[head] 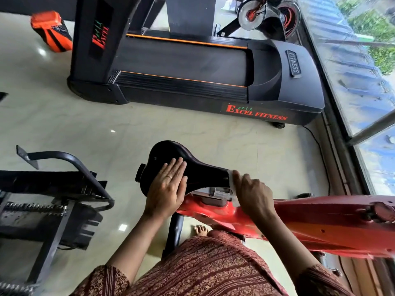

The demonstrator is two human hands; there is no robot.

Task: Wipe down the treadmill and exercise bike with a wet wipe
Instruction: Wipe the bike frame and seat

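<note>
The red exercise bike [316,223] stands right in front of me, its black saddle [168,149] at the middle of the view. My left hand [167,188] lies flat with straight fingers on the wide back of the saddle. My right hand [253,194] grips a white wet wipe [233,190] and holds it against the saddle's narrow nose. The black treadmill [192,67] with orange trim and red lettering stretches across the floor beyond the bike.
A black metal gym machine [49,201] with a curved bar stands to my left. An orange and black bag [51,30] sits on the pale tiled floor at far left. A glass wall [359,67] runs along the right. Another bike's flywheel [252,13] is behind the treadmill.
</note>
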